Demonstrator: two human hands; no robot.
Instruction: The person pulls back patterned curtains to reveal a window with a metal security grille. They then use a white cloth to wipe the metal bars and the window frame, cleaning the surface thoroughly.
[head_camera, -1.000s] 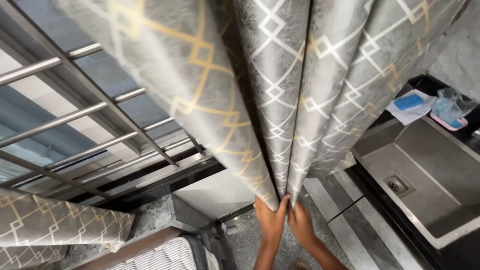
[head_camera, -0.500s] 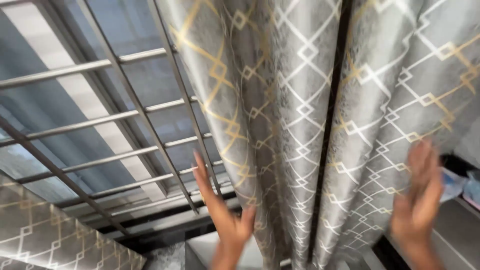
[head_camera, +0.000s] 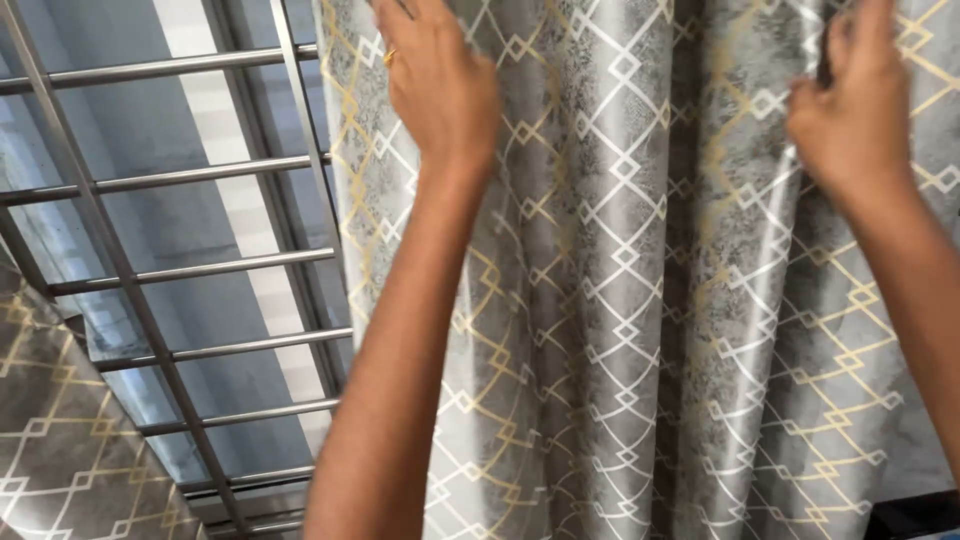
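Head view: a grey curtain (head_camera: 640, 300) with a white and gold diamond pattern fills the middle and right of the frame, hanging in deep vertical folds from the top edge to the bottom. Behind it, across the left half, stands a window grille (head_camera: 190, 260) of metal bars, horizontal rails crossed by slanted uprights, with pale daylight and a grey wall showing through. A second curtain panel (head_camera: 60, 440) of the same pattern sits in the lower left corner, apart from the main one.

Both forearms rise from the bottom edge. Left hand (head_camera: 440, 85) is at the top centre-left, its back toward the camera, pressed onto the curtain near its left edge; the fingers run out of the top of the frame, so I cannot tell whether its grip is clenched on the fabric or merely laid flat. Right hand (head_camera: 850, 120) is at the upper right, fingers curled, its grip pinching a fold of the curtain. A gold ring (head_camera: 389, 58) shows on a finger of the left hand.
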